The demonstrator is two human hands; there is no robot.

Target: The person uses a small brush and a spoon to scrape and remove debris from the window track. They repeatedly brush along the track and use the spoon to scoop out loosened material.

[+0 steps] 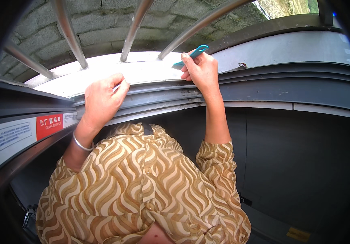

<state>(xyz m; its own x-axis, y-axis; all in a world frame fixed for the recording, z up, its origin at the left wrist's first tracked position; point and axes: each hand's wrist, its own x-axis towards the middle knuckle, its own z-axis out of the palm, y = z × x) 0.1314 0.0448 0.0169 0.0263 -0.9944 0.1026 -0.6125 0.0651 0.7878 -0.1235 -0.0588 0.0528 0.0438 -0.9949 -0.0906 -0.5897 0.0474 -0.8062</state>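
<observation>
A teal plastic-handled brush (199,51) is gripped in my right hand (203,70), its bristle end pointing down and left at the bright white window sill (150,68). My left hand (104,94) is at the inner edge of that sill, thumb and forefinger pinched together; whether something small lies between them cannot be told. A silver-coloured bangle (82,143) circles the left wrist. Just below both hands run the grey metal sliding tracks (150,97) of the window frame. Glare washes out much of the sill.
Several metal bars (132,30) rise from the sill's outer edge, with a block wall (101,36) beyond them. At left, the side frame bears a red and white label (49,126) with writing. A grey frame section (284,88) continues right, above a dark panel (299,152).
</observation>
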